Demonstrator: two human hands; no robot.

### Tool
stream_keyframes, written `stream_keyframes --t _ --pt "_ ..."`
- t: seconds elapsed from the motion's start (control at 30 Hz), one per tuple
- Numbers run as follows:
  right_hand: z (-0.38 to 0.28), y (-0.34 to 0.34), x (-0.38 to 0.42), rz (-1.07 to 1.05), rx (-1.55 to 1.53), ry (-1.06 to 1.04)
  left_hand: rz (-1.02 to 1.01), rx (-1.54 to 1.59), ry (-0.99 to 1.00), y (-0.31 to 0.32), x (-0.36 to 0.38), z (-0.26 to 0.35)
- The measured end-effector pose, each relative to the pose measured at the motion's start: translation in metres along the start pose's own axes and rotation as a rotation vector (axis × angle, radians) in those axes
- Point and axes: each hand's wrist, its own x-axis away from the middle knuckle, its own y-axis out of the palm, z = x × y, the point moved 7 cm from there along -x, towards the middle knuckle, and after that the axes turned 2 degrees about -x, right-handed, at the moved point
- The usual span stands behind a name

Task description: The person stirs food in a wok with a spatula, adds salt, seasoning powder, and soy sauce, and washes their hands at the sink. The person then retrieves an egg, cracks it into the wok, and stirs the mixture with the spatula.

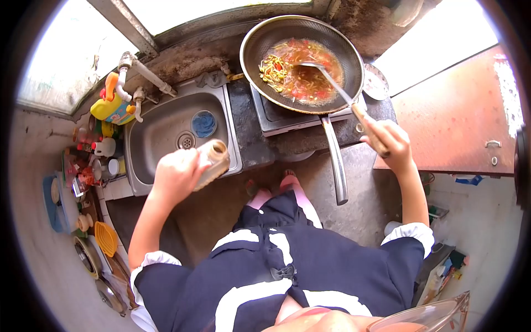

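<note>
My left hand (176, 172) is closed around a clear jar (214, 161) with its open mouth tilted up, held over the sink's front edge; some brownish matter shows inside it. My right hand (394, 141) grips the wooden handle of a spatula (343, 91), whose metal blade dips into the food in the wok. The wok (254, 47) sits on the stove (276, 120), its long metal handle pointing toward me. In it is a reddish broth (312, 83) with tomato-like pieces, and a heap of yellow-green strands (273, 72) lies at the left side.
Left of the stove is a steel sink (160, 127) with a blue-filled round bowl (203, 123). A yellow bottle (110, 108) stands near the pipes. A small plate (376, 82) rests right of the wok. A reddish-brown board or tabletop (453, 116) is at right.
</note>
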Motion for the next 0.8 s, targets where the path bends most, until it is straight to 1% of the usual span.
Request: stream_keyframes --t 0.07,0.2,0.3,0.4,0.47,0.5,0.53,0.6,0.63,0.73,0.8 --pt "-0.002 0.010 0.015 -0.070 0.021 0.049 -0.005 -0.008 0.059 0.010 0.010 0.008" --pt "0.009 0.016 0.035 0.055 -0.044 0.108 -0.054 0.007 0.113 0.033 0.027 0.026" --pt "0.015 0.025 0.053 0.064 -0.063 0.126 -0.075 0.039 0.101 0.048 0.033 0.046" --pt "0.030 0.033 0.069 0.086 -0.105 0.082 -0.064 0.053 0.074 0.059 0.034 0.075" --pt "0.042 0.029 0.075 0.063 -0.193 0.159 -0.060 0.058 0.051 0.069 0.033 0.097" --pt "0.054 0.029 0.082 0.026 -0.291 0.265 -0.056 0.046 0.029 0.075 0.035 0.107" --pt "0.064 0.026 0.088 0.038 -0.291 0.311 -0.059 0.048 0.011 0.080 0.036 0.117" --pt "0.107 0.029 0.117 0.065 -0.245 0.395 -0.061 0.048 -0.037 0.089 0.037 0.138" --pt "0.139 0.043 0.139 -0.020 -0.233 0.488 -0.054 0.055 -0.061 0.093 0.037 0.148" --pt "0.200 0.090 0.184 -0.274 -0.083 0.645 -0.041 0.062 -0.141 0.102 0.039 0.176" --pt "0.226 0.119 0.205 -0.281 -0.018 0.639 -0.039 0.052 -0.199 0.104 0.041 0.193"
